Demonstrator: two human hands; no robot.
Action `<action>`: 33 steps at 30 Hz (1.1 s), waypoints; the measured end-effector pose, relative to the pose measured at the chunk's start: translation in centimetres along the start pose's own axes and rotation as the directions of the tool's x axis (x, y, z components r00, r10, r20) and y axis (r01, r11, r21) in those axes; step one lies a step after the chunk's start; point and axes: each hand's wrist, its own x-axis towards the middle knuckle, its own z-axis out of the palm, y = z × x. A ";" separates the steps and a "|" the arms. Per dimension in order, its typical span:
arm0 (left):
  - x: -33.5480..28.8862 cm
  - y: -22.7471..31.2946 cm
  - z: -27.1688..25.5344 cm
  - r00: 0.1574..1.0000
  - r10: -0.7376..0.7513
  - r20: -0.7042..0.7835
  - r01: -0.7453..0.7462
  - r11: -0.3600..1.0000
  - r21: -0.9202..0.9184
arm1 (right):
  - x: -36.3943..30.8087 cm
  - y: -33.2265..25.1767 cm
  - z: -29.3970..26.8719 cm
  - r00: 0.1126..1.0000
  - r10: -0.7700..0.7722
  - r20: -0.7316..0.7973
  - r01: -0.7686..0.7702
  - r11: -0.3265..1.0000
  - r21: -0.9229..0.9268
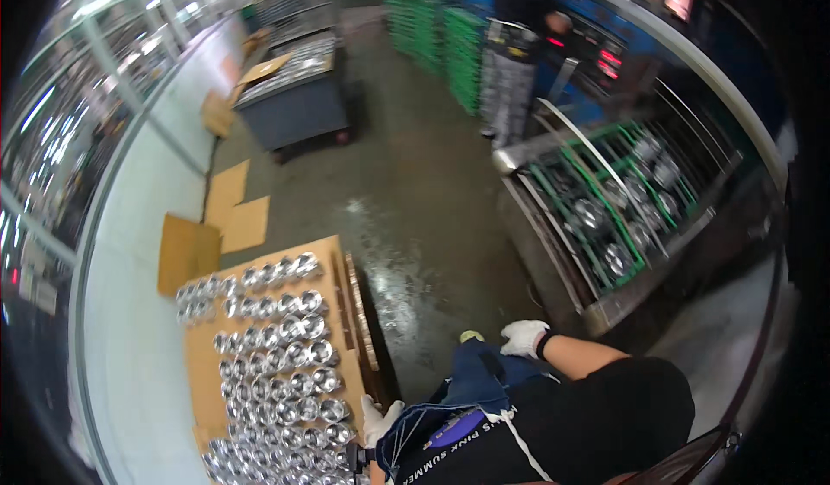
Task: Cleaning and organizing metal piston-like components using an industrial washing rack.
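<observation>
While the person stood over the wet concrete floor [415,217], the left hand [378,420], in a white glove, hung low beside the body with its fingers spread and loose, grasping nothing. It lay just beside the near right corner of the cardboard-covered surface [337,252], where rows of shiny metal cups [285,347] stood packed close together, mouths up. The cups lay to the left of that hand and ahead of it, the nearest ones almost touching the glove. The block of cups ran its long way from the person outward, away toward the loose cardboard sheets [233,213] on the floor.

The right hand [526,338], also gloved in white, was held out in front of the body at the blue apron [471,381], its fingers curled loosely; whether it gripped the cloth could not be told. It was well apart from the cups, so the left hand was plainly the nearer one. To the right stood a conveyor machine [553,252] carrying green racks [605,200] with more metal pieces. Farther off, another person [519,44] stood at a control panel, near stacked green crates [432,27] and a grey cart [294,105].
</observation>
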 end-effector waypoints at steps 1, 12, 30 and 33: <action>-1.3 1.8 -0.4 1.000 0.028 0.002 -0.028 0.998 -0.055 | -2.0 -0.1 -1.1 0.999 -0.048 -0.021 0.049 0.997 0.053; 1.6 11.9 5.8 0.812 0.584 0.000 -0.555 0.771 -0.313 | -9.1 15.8 3.3 0.982 -0.122 0.143 0.061 0.926 0.371; -13.8 61.4 38.3 0.081 0.310 0.947 -0.894 -0.398 0.207 | -24.7 43.5 -7.3 0.043 0.382 -0.923 0.259 0.888 0.380; -14.6 61.1 44.2 0.292 0.433 0.853 -0.561 -0.645 0.519 | -23.5 42.8 -12.5 0.136 0.320 -0.937 0.063 0.942 0.331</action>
